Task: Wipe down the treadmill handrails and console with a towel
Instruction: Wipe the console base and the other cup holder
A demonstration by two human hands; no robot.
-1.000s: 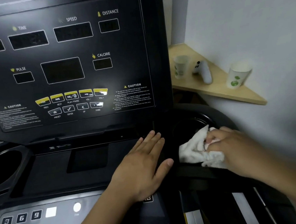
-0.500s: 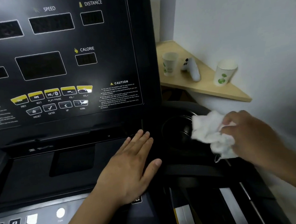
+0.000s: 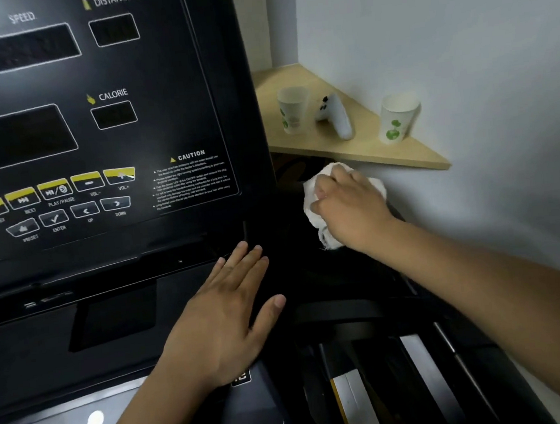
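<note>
Gripping towel (image 3: 312,208), right hand (image 3: 349,205) beside console (image 3: 218,81)

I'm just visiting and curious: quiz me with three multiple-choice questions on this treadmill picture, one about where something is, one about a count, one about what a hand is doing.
1. Where do the paper cups stand?
A. on the wooden corner shelf
B. in the console's cup holder
C. on the floor

2. How many paper cups are there?
A. one
B. two
C. four

3. What is the left hand doing?
A. gripping the towel
B. pressing the ENTER button
C. resting flat on the console

Answers:
1. A: both cups stand on the wooden corner shelf by the wall, either side of a white game controller.
2. B: one paper cup stands left of the controller and another paper cup right of it.
3. C: the left hand lies with straight fingers on the black console, while the right hand grips the white towel.
</note>
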